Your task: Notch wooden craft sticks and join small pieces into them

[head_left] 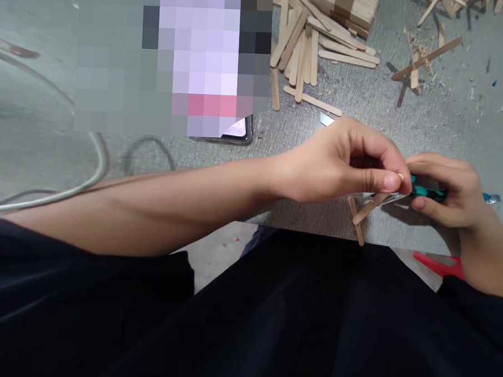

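Observation:
My left hand (353, 159) is closed in a pinch, thumb against index finger, on craft sticks joined in a crossed shape. One crossed craft stick (357, 222) juts out below the fingers, near the table's front edge. My right hand (449, 186) wraps around a hand tool with teal-and-black handles (429, 192). Its thin metal end (395, 200) points left and meets the sticks just under my left fingertips. The fingers partly cover the tool, so its exact kind is unclear. A flat metal blade (326, 119) shows beside the back of my left hand.
Loose craft sticks (301, 52) lie heaped beyond my left hand, by a stacked bundle (346, 9). Another crossed-stick piece (415, 62) sits among shavings at the upper right. A phone (248, 130) is partly blurred out. A pale cable (98, 159) loops on the left.

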Demonstrator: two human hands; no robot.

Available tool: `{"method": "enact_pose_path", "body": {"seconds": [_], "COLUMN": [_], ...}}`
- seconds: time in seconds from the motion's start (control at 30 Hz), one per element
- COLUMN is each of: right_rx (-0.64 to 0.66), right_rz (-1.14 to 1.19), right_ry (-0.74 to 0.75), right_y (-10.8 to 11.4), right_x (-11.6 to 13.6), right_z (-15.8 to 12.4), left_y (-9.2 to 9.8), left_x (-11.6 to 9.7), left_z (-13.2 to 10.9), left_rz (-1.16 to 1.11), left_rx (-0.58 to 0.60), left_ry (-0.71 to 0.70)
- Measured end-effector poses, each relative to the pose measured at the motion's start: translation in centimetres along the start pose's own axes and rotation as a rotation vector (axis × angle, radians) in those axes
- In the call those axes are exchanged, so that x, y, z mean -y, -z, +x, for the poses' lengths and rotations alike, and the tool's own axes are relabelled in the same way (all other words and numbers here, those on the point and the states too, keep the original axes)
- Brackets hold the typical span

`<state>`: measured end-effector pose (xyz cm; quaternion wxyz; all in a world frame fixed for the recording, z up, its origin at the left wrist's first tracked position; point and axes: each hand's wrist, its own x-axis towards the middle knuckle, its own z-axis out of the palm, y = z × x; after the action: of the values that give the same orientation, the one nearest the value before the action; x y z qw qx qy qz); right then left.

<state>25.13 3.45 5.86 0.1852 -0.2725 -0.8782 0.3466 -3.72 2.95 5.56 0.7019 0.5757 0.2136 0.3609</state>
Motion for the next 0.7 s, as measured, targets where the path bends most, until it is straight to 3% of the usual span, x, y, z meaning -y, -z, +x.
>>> {"method": "enact_pose_path", "body": {"seconds": [0.7], "right_rx": [-0.055], "right_rz": [-0.012], "right_ry": [0.015], "right_y": [-0.37], "right_x": [0.40], "right_z": [0.17], "left_y": [-0.17], "left_x": [0.34], "left_z": [-0.18], "left_rz": [-0.062], "left_rx": [0.041], "left_ry": [-0.004]}}
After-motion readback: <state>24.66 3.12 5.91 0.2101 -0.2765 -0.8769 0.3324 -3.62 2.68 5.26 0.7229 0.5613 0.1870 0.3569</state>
